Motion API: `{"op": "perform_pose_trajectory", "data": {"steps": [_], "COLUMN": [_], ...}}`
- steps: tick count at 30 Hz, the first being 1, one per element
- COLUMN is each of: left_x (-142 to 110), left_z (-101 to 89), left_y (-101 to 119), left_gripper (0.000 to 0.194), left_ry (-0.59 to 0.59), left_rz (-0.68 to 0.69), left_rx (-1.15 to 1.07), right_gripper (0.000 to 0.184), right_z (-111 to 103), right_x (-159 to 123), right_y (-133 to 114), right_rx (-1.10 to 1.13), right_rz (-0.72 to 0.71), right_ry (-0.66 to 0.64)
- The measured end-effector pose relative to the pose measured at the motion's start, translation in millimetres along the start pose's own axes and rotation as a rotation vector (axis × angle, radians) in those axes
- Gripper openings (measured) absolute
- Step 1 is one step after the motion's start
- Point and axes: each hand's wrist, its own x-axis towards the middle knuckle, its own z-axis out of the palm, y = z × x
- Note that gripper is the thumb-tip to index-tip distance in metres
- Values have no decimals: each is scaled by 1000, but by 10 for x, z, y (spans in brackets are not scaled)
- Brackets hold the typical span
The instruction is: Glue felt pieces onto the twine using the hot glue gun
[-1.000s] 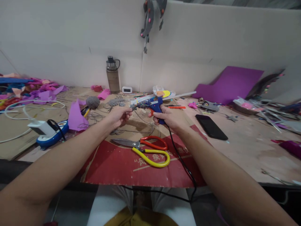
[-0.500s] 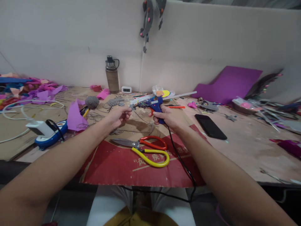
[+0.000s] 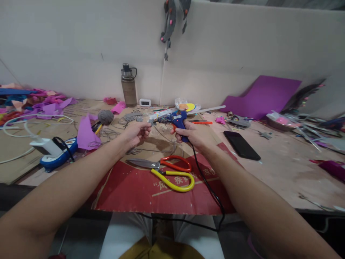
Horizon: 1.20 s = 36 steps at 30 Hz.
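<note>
My right hand is wrapped round the handle of a blue glue gun with an orange trigger. Its nozzle points left, towards my left hand. The fingers of that hand are pinched at the nozzle's tip around a small grey piece, too small to make out well. A grey cord trails over the cardboard below the gun. Closer to me lie scissors with one red and one yellow handle, their blades pointing left.
A ball of grey yarn, a water bottle and a small white clock stand behind. On the left are a blue power strip and felt scraps. A black phone lies right. The gun's black cable hangs over the edge.
</note>
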Motion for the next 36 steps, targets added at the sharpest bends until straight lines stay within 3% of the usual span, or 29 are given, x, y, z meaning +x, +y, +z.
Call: {"op": "perform_pose_trajectory", "data": {"steps": [17,24,36], "left_x": [-11,-34,-6], "left_z": [-12,19,-18], "left_y": [11,8,14], "left_gripper": [17,22,19], "left_ry": [1,-1,10], "left_rz": [-22,-11,-20], "left_rx": [-24,-23,-50], "right_gripper": [31,23,31], "right_z": [19,6,32], "right_x": [-25,-11,-57], "right_y": [-46,-8,-93], "right_rx": [14,-1,-6], "right_rz": [-11,-1,12], "right_ry": [10,1,34]}}
